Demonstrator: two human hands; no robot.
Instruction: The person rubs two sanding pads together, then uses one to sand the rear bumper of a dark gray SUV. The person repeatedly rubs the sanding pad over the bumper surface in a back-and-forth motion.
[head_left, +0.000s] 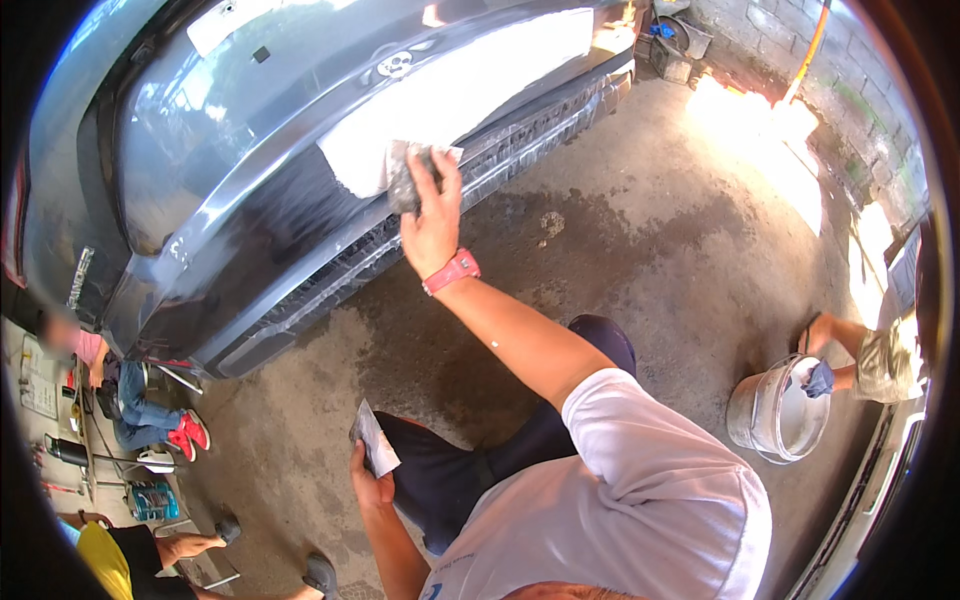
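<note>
My right hand [432, 215], with a red watch on its wrist, is closed round a mottled grey sanding pad [403, 185]. The pad lies against the lower back panel of a dark car [290, 190], at the lower edge of a bright white patch [465, 85]. Whether this patch is paint or sunlight I cannot tell. Lower down, near my knee, my left hand [372, 482] grips a folded grey sheet of sandpaper [376, 443], well apart from the car. Dull, scuffed streaks mark the panel and bumper [500, 155] below the pad.
A white bucket [745, 410] stands at right beside another person's legs [850, 350]. At left sit a person in jeans [150, 395] and red shoes, and a teal case [150, 500]. Someone in yellow [105, 565] is lower left. Wet concrete [480, 300] lies beneath the bumper.
</note>
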